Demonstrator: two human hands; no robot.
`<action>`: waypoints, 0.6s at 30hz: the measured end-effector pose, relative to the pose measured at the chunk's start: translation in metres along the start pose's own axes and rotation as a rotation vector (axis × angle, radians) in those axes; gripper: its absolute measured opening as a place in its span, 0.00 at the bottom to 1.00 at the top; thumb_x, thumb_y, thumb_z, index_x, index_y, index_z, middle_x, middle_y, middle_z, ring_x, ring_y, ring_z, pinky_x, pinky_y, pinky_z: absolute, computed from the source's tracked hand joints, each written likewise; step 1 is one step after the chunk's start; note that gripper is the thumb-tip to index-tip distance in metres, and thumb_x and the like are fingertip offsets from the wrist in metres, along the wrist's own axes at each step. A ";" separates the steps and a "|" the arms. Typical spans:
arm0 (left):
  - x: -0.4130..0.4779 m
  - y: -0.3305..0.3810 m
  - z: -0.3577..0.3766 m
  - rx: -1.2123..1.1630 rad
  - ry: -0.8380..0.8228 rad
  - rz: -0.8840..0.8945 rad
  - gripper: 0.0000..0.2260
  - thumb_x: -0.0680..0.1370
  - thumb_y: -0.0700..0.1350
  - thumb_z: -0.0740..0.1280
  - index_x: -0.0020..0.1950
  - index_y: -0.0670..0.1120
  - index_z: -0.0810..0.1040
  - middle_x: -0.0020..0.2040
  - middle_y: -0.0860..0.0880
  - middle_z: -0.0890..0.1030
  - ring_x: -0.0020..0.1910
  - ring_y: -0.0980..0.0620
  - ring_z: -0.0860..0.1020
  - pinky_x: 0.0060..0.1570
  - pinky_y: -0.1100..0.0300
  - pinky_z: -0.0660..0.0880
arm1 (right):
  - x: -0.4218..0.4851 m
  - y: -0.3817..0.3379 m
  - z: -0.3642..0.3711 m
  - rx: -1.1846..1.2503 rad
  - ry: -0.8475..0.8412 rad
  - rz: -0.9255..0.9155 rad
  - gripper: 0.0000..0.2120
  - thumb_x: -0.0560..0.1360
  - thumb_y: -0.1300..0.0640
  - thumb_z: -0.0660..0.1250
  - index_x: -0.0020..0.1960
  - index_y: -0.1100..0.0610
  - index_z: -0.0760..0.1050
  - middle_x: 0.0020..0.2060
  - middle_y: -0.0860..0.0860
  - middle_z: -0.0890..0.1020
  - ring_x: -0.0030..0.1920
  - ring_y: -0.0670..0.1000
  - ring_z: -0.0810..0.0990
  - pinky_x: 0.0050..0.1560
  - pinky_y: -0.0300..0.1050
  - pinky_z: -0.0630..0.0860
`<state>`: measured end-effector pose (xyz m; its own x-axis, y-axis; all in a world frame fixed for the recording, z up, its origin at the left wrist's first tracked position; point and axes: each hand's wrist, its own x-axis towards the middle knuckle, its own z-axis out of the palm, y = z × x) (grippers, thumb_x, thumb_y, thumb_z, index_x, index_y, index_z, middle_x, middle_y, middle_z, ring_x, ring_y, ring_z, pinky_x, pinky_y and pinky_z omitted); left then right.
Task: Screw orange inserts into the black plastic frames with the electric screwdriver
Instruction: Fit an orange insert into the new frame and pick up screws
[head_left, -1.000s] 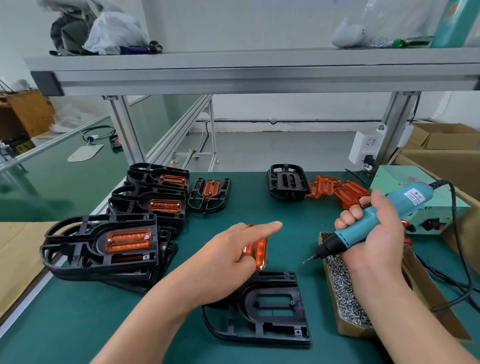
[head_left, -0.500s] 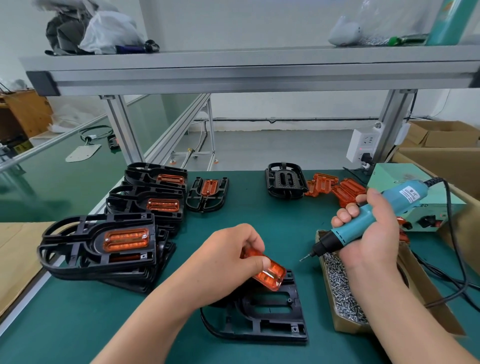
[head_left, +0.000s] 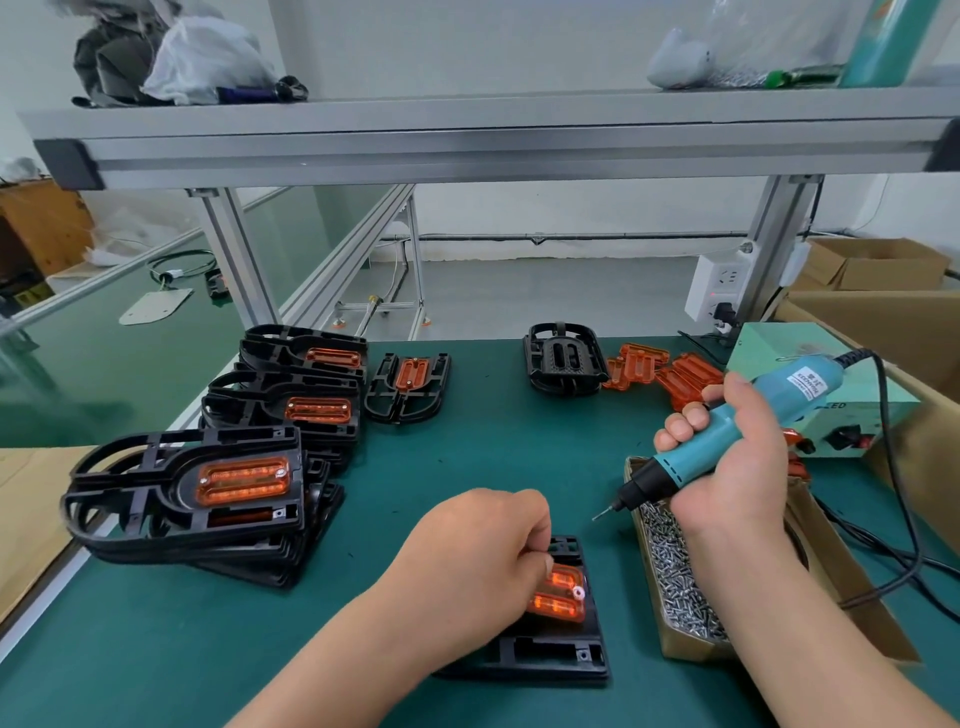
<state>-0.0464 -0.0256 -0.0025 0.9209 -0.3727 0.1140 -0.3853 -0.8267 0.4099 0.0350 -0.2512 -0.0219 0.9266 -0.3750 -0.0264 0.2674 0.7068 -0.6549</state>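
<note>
Since your left hand (head_left: 478, 561) now pinches the insert (head_left: 563, 597) down into the frame (head_left: 550, 657), your right hand (head_left: 737, 467) grips the screwdriver (head_left: 670, 462), ready.

- Single head-worn view, wide-angle; it looks forward and down across the green counter (head_left: 483, 457)
- Close in: the left hand (head_left: 483, 556) and right hand (head_left: 737, 467) sit low in frame, near the lens
- The aluminium shelf (head_left: 467, 140) spans the top edge; the floor (head_left: 545, 291) beyond shows beneath it
</note>
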 end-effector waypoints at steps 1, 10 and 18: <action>0.000 0.000 0.001 0.036 0.001 0.021 0.05 0.79 0.52 0.66 0.47 0.53 0.72 0.42 0.55 0.78 0.44 0.56 0.74 0.46 0.55 0.74 | 0.000 0.000 0.000 -0.002 0.000 -0.003 0.11 0.81 0.50 0.69 0.42 0.53 0.74 0.32 0.49 0.72 0.30 0.48 0.71 0.33 0.41 0.72; 0.003 -0.010 0.002 0.136 -0.035 0.122 0.05 0.81 0.56 0.65 0.50 0.55 0.76 0.49 0.57 0.74 0.53 0.56 0.72 0.53 0.55 0.75 | 0.001 0.000 0.000 -0.006 0.007 -0.004 0.11 0.80 0.50 0.70 0.42 0.53 0.74 0.32 0.49 0.71 0.30 0.49 0.71 0.33 0.41 0.72; 0.003 -0.023 -0.006 0.013 -0.133 0.091 0.06 0.82 0.56 0.68 0.57 0.59 0.79 0.56 0.61 0.73 0.59 0.61 0.68 0.61 0.63 0.68 | 0.001 0.000 -0.001 0.018 0.002 0.003 0.11 0.80 0.50 0.71 0.41 0.53 0.76 0.32 0.49 0.73 0.30 0.49 0.71 0.33 0.41 0.73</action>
<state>-0.0345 -0.0052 -0.0063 0.8665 -0.4984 0.0289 -0.4685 -0.7918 0.3918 0.0358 -0.2518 -0.0224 0.9269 -0.3741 -0.0297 0.2695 0.7186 -0.6411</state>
